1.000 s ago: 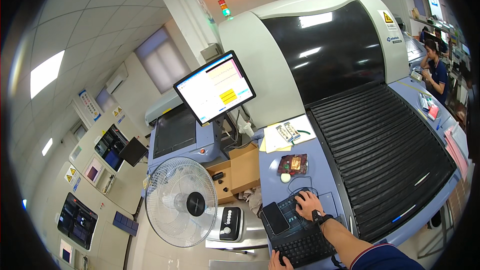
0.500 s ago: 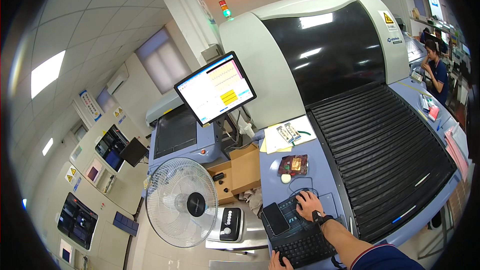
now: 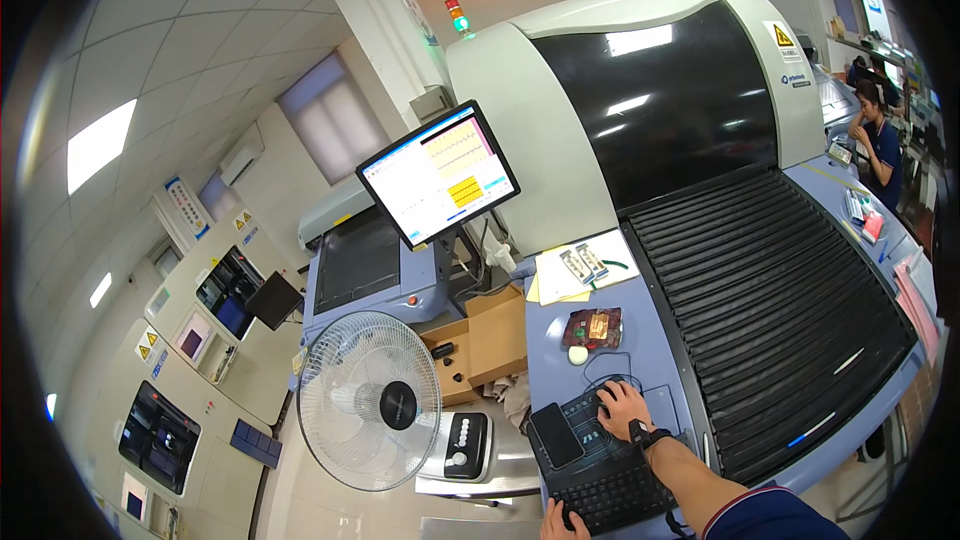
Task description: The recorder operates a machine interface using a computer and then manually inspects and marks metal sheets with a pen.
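Note:
My right hand [image 3: 622,408] lies with fingers curled over a black mouse on the blue-grey machine ledge [image 3: 560,330], just above a black keyboard [image 3: 610,485]. My left hand [image 3: 556,521] shows only partly at the bottom edge, its fingers resting on the keyboard's near left corner. A dark phone [image 3: 556,435] lies left of the mouse. Above them stands a tilted monitor [image 3: 438,175] with a bright screen.
A large white machine with a dark hood [image 3: 660,100] and a ribbed black cover [image 3: 770,300] fills the right. A pedestal fan [image 3: 368,400], a cardboard box [image 3: 480,345] and a small packet [image 3: 593,327] stand nearby. Another person [image 3: 880,140] sits at the far right.

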### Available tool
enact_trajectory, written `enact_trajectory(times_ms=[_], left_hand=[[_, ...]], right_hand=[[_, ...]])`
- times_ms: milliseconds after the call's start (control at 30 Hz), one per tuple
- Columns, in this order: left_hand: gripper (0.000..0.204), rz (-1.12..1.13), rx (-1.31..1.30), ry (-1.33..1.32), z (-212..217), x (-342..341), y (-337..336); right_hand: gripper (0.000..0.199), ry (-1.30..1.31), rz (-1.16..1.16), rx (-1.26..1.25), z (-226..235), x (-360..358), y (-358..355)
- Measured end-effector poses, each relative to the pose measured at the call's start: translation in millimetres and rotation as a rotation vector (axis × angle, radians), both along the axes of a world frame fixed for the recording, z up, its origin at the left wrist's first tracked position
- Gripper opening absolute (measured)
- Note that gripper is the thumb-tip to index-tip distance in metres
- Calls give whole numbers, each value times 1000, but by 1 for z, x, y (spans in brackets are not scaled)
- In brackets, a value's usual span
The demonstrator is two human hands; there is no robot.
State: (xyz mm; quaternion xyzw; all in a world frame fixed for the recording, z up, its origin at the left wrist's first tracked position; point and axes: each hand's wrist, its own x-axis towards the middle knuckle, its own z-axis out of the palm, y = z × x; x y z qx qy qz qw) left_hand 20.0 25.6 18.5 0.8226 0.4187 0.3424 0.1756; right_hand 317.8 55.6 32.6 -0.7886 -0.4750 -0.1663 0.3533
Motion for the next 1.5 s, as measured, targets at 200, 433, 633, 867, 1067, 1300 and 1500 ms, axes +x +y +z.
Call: enact_trajectory(times_ms=[200,433,633,867,1067,1300,1500], left_hand=[[34,2,-23,-25,-6,1,2],[36,19,-47,12,-11,-2,0],[36,2,-38,17,-4,-1,1],[35,0,-67,-9,4,2,-2],[32,-147,133,28,0,-4,2],[32,-172,128,28,3,-4,0],[32,-170,133,24,6,-2,1]], right_hand=[[39,-10,-18,-4,0,-2,0],[38,-7,23,-23,4,-2,-2],[36,-44,26,12,2,-1,-1],[37,-42,34,3,2,3,0],[36,-56,26,7,0,1,2],[37,8,39,-42,-3,0,-1],[37,-34,19,-20,1,-1,0]])
